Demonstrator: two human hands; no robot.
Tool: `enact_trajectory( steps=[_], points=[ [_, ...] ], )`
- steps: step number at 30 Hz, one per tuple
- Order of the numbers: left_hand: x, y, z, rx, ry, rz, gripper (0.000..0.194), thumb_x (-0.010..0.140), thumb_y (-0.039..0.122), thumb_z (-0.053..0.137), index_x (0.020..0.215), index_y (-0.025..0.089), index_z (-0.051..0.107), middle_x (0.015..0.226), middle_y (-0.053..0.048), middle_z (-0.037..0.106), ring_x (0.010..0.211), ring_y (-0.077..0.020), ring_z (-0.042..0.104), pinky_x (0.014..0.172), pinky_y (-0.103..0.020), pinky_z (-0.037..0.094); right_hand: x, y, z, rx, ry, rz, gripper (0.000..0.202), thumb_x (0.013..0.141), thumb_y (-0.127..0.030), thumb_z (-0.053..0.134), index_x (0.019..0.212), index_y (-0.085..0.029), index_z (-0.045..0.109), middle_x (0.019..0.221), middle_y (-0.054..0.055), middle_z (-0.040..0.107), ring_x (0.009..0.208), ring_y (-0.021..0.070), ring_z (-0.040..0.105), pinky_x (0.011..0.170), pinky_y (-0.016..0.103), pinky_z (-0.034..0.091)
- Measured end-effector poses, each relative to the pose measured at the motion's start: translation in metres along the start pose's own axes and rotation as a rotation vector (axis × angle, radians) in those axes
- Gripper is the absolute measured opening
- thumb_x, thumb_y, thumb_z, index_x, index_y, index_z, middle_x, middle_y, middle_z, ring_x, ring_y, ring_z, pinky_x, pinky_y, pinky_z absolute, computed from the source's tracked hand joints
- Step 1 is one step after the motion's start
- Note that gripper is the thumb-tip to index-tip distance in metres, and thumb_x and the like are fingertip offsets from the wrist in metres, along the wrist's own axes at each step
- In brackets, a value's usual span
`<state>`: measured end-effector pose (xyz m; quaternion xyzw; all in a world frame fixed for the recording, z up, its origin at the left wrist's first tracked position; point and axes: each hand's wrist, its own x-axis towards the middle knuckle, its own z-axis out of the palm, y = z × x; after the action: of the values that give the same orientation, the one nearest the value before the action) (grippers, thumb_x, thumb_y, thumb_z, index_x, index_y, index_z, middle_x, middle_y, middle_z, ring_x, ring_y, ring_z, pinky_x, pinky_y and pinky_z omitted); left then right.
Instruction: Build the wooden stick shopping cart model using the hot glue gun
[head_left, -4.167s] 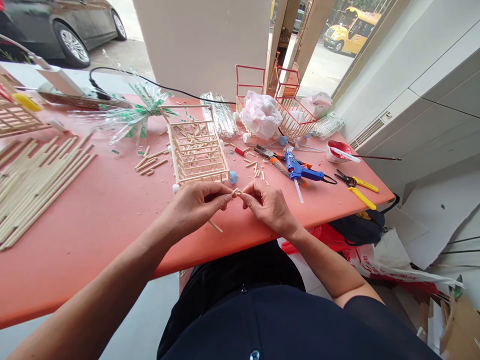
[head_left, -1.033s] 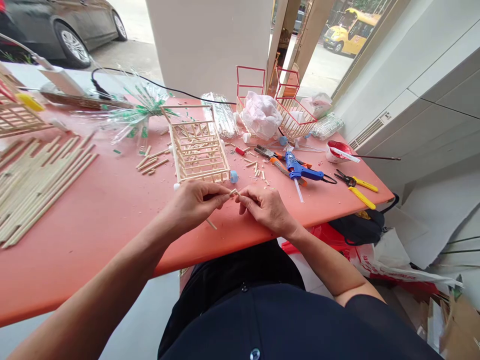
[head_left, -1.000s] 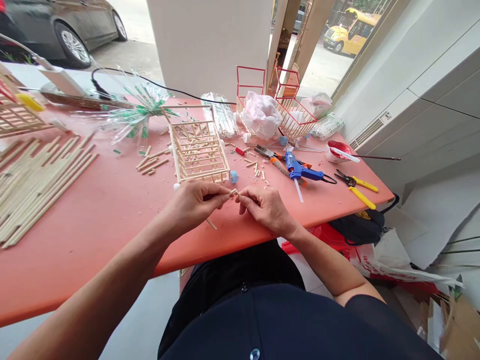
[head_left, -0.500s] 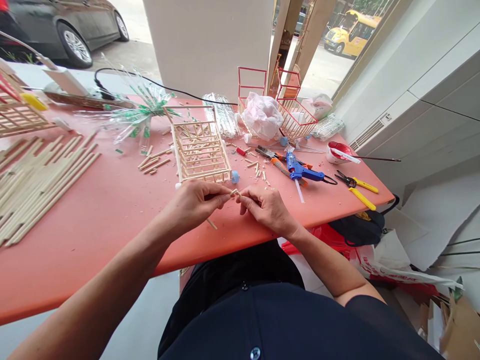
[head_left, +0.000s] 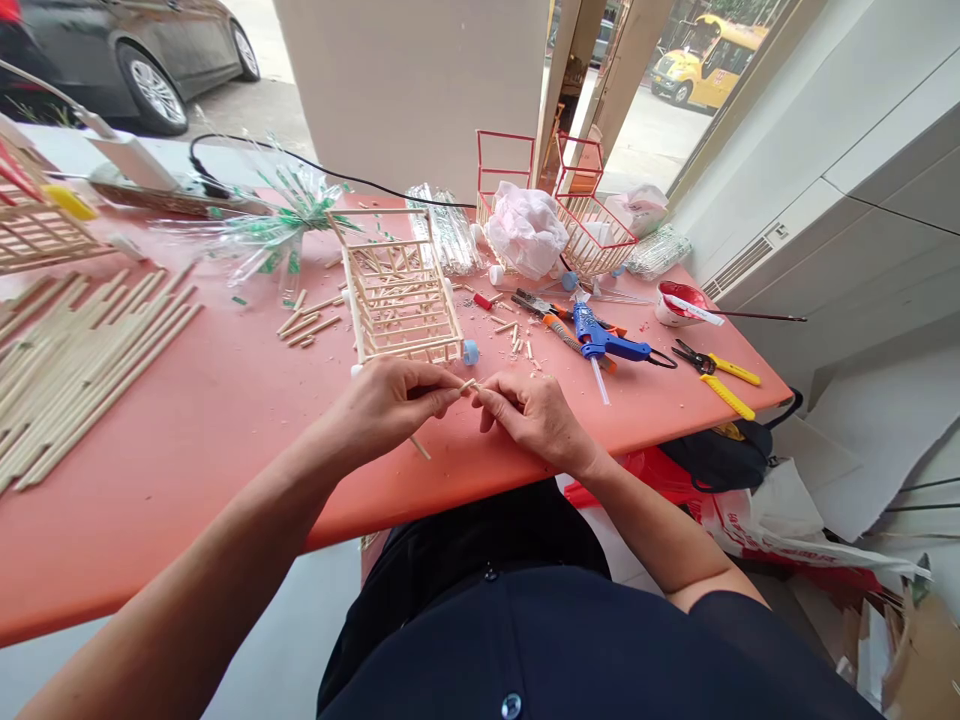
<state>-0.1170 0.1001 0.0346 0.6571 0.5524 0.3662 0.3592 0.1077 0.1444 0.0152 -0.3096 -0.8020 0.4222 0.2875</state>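
Observation:
Both my hands meet over the table's front part, just in front of a small wooden stick cart (head_left: 405, 300) with a blue cap wheel (head_left: 470, 352). Between thumb and fingers, my left hand (head_left: 394, 400) pinches a thin wooden stick (head_left: 468, 385). Its tip shows between the two hands. My right hand (head_left: 529, 415) is closed on a short wooden piece (head_left: 477, 388) touching that tip; most of it is hidden by the fingers. A thin stick (head_left: 421, 448) pokes out below my left hand.
Long sticks (head_left: 97, 380) lie at the left. Rightward are a blue glue gun (head_left: 615, 345), orange-handled pliers (head_left: 559, 325), yellow-handled pliers (head_left: 720, 375) and a red paint cup (head_left: 679, 303). Red-framed carts (head_left: 592, 235) and a crumpled bag (head_left: 526, 230) stand behind. Cut pieces (head_left: 307, 325) lie around.

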Motion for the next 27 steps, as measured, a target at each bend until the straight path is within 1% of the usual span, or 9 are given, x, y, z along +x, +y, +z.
enact_trajectory(
  steps=[3,6,8,10,14,16,19,21,27],
  points=[
    [0.000,0.001,-0.002,0.006,-0.008,0.004,0.038,0.084,0.048,0.066,0.084,0.019,0.089,0.063,-0.004,0.069,0.060,-0.0162,0.059,0.057,-0.026,0.044,0.000,-0.001,-0.002,0.009,-0.018,0.005,0.045,0.115,-0.045,0.053,0.088,-0.019,0.076,0.085,0.004,0.083,0.076,0.0131,0.072,0.079,0.025,0.054],
    [-0.001,0.001,-0.003,0.008,-0.004,0.001,0.038,0.085,0.048,0.066,0.086,0.018,0.089,0.064,-0.004,0.069,0.060,-0.0164,0.059,0.057,-0.027,0.044,0.000,-0.002,-0.003,0.029,-0.028,0.016,0.050,0.116,-0.051,0.050,0.088,-0.018,0.076,0.087,0.005,0.083,0.073,0.0127,0.071,0.077,0.025,0.054],
    [-0.001,0.001,-0.003,0.002,0.003,0.000,0.037,0.085,0.048,0.067,0.085,0.018,0.089,0.065,-0.004,0.070,0.061,-0.0166,0.061,0.058,-0.027,0.045,0.000,-0.002,-0.003,0.042,-0.026,0.021,0.047,0.115,-0.048,0.052,0.090,-0.018,0.077,0.085,0.005,0.083,0.072,0.0125,0.071,0.077,0.025,0.053],
    [-0.001,0.000,-0.003,-0.007,0.008,0.002,0.036,0.086,0.047,0.068,0.085,0.018,0.088,0.066,-0.004,0.072,0.064,-0.0171,0.063,0.060,-0.027,0.046,0.000,-0.002,-0.003,0.045,-0.021,0.030,0.039,0.114,-0.042,0.056,0.092,-0.017,0.077,0.083,0.004,0.082,0.072,0.0122,0.070,0.075,0.024,0.052],
    [-0.002,0.002,-0.003,-0.038,0.002,0.009,0.032,0.086,0.046,0.071,0.089,0.019,0.088,0.070,-0.005,0.075,0.067,-0.0183,0.067,0.063,-0.027,0.050,0.000,-0.002,-0.002,0.049,-0.014,0.042,0.026,0.109,-0.032,0.062,0.094,-0.017,0.077,0.081,0.002,0.081,0.069,0.0106,0.067,0.071,0.023,0.049],
    [-0.002,0.003,-0.002,-0.061,0.014,0.004,0.033,0.087,0.045,0.072,0.097,0.018,0.088,0.072,-0.005,0.076,0.067,-0.0182,0.068,0.062,-0.027,0.051,0.000,-0.003,-0.001,0.052,-0.018,0.045,0.025,0.109,-0.031,0.062,0.094,-0.017,0.077,0.080,0.001,0.081,0.068,0.0101,0.067,0.070,0.022,0.048],
    [-0.004,0.003,0.000,-0.081,0.052,-0.013,0.041,0.087,0.045,0.076,0.113,0.015,0.087,0.069,-0.005,0.076,0.063,-0.0175,0.068,0.059,-0.026,0.050,0.000,-0.003,-0.002,0.035,-0.017,0.054,0.027,0.109,-0.032,0.062,0.092,-0.017,0.076,0.079,0.001,0.081,0.068,0.0101,0.066,0.069,0.022,0.048],
    [-0.006,0.004,0.002,-0.083,0.087,-0.020,0.044,0.087,0.044,0.077,0.118,0.015,0.086,0.071,-0.005,0.078,0.063,-0.0180,0.070,0.060,-0.026,0.052,0.000,-0.003,-0.002,0.024,-0.013,0.060,0.026,0.109,-0.031,0.062,0.092,-0.018,0.076,0.078,0.001,0.081,0.068,0.0103,0.066,0.069,0.023,0.047],
    [-0.009,0.002,0.007,-0.057,0.169,-0.003,0.034,0.086,0.041,0.076,0.109,0.020,0.091,0.090,-0.008,0.087,0.078,-0.0220,0.079,0.074,-0.030,0.063,0.001,-0.003,-0.001,0.028,0.000,0.047,0.026,0.110,-0.031,0.061,0.093,-0.017,0.076,0.076,0.001,0.080,0.067,0.0100,0.065,0.069,0.022,0.047]
  ],
)
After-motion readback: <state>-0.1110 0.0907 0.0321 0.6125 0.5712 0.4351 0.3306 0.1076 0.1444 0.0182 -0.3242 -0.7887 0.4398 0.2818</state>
